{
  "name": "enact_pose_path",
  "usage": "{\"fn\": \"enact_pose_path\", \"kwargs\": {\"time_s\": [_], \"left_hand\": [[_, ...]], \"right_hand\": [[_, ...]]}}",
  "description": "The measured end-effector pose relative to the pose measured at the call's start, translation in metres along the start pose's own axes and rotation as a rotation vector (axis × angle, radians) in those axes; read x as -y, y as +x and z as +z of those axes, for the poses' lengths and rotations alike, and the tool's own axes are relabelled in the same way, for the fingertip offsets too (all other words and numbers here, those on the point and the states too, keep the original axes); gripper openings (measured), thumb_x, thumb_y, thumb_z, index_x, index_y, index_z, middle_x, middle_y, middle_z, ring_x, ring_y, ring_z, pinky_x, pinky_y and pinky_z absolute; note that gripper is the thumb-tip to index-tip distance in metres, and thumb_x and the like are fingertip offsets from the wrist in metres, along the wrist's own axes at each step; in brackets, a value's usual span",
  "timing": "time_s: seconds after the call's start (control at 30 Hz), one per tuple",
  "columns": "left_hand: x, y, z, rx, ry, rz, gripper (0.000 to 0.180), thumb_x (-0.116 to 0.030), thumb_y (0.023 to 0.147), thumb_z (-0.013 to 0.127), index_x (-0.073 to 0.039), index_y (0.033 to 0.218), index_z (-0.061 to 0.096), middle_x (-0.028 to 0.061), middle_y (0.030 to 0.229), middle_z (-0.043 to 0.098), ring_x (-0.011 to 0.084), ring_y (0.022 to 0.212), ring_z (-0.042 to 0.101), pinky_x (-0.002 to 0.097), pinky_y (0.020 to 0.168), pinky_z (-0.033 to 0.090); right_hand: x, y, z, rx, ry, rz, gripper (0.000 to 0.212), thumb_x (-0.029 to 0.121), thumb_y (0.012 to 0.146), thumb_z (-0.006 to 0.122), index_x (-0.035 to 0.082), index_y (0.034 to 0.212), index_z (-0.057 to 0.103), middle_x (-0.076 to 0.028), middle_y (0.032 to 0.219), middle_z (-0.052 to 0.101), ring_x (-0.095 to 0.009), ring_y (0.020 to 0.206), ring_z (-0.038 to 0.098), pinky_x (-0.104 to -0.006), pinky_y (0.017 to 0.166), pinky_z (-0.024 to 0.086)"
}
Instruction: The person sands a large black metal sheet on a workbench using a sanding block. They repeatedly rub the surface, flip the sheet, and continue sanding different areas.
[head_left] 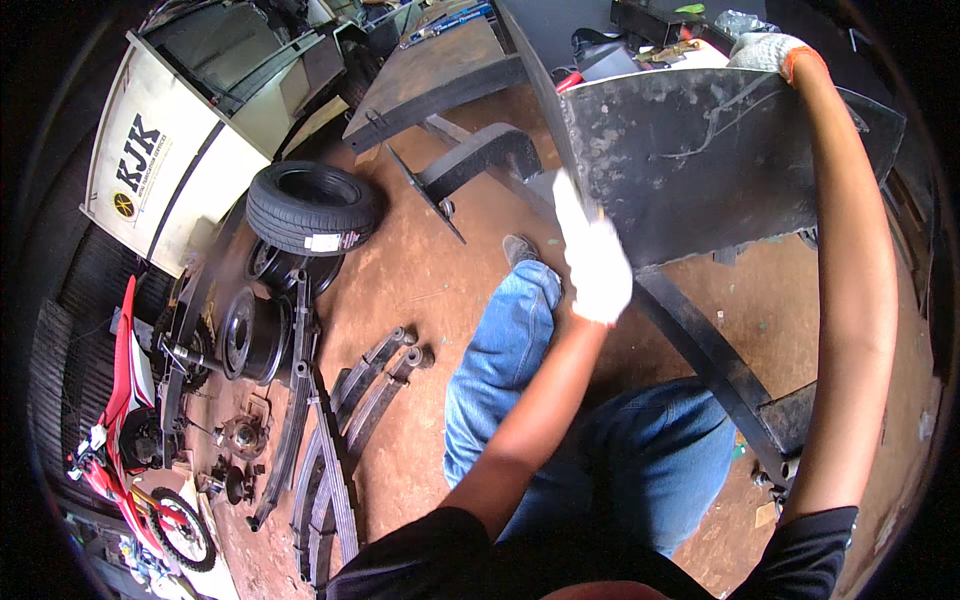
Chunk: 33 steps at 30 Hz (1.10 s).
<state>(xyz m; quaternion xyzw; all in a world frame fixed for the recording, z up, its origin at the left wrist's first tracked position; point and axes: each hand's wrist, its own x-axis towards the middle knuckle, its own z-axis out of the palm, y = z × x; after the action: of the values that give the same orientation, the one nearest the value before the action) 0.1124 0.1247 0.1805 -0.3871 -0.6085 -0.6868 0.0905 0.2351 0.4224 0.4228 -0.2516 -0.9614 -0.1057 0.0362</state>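
A dark metal box (700, 170) with a scuffed, curved side panel stands in front of me on a black frame. My right hand (768, 53), in a white knit glove with an orange cuff, is closed over the panel's top rim. Low by the box's left corner is my left hand (598, 265), also in a white glove. Motion smears its fingers, so I cannot make out whether they hold anything. A pale shape extends upward from that hand along the box's edge.
A black frame beam (700, 335) slopes past my right knee. On the left are a tyre (310, 205), a wheel rim (250, 335), leaf springs (370, 390) and a red motocross bike (125, 430). Behind stands a metal bench (440, 80); tools and loose items lie inside the box.
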Motion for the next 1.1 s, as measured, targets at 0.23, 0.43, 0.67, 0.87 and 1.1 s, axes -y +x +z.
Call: {"fn": "enact_pose_path", "kwargs": {"time_s": [0.23,0.43,0.67,0.87,1.1], "left_hand": [[-0.032,0.011,0.031,-0.046,0.098,0.045,0.067,-0.011,0.104,0.045,-0.008,0.165,0.018,0.0178,0.166,0.033,0.033,0.145,0.042,0.0391,0.122,0.03],[-0.089,0.068,0.021,-0.049,0.152,0.122,0.077,-0.006,0.097,0.056,-0.004,0.163,0.018,0.0225,0.167,0.026,0.0386,0.153,0.028,0.0432,0.127,0.02],[0.011,-0.034,0.022,0.043,0.159,-0.06,0.067,-0.01,0.101,0.049,-0.002,0.162,0.021,0.0246,0.164,0.03,0.0347,0.151,0.033,0.0438,0.122,0.028],[-0.072,0.058,0.018,-0.001,0.067,-0.024,0.064,-0.016,0.104,0.049,-0.005,0.162,0.023,0.0203,0.165,0.032,0.0343,0.149,0.038,0.0392,0.123,0.029],[-0.044,0.022,0.013,-0.055,0.279,0.136,0.061,-0.016,0.104,0.049,0.003,0.158,0.028,0.0249,0.16,0.033,0.0393,0.148,0.031,0.047,0.124,0.022]], "right_hand": [[-0.014,-0.047,-0.029,-0.093,-0.04,0.103,0.038,0.035,0.087,0.065,0.008,0.109,0.079,-0.015,0.106,0.077,-0.03,0.096,0.075,-0.0397,0.087,0.055],[0.008,-0.053,-0.051,-0.084,0.008,0.37,0.072,0.063,0.082,0.065,0.006,0.124,0.073,-0.02,0.127,0.071,-0.035,0.12,0.067,-0.0402,0.101,0.053],[-0.009,-0.04,-0.041,-0.09,0.038,0.457,0.067,0.06,0.083,0.066,0.003,0.117,0.076,-0.018,0.116,0.076,-0.032,0.105,0.074,-0.0433,0.09,0.058],[-0.015,-0.039,-0.035,-0.049,0.011,0.442,0.07,0.069,0.086,0.061,0.011,0.123,0.075,-0.016,0.126,0.073,-0.034,0.116,0.07,-0.0458,0.098,0.054],[0.006,-0.053,-0.039,-0.136,0.005,0.344,0.07,0.07,0.092,0.051,0.013,0.128,0.072,-0.015,0.132,0.07,-0.036,0.123,0.066,-0.0449,0.103,0.051]]}}
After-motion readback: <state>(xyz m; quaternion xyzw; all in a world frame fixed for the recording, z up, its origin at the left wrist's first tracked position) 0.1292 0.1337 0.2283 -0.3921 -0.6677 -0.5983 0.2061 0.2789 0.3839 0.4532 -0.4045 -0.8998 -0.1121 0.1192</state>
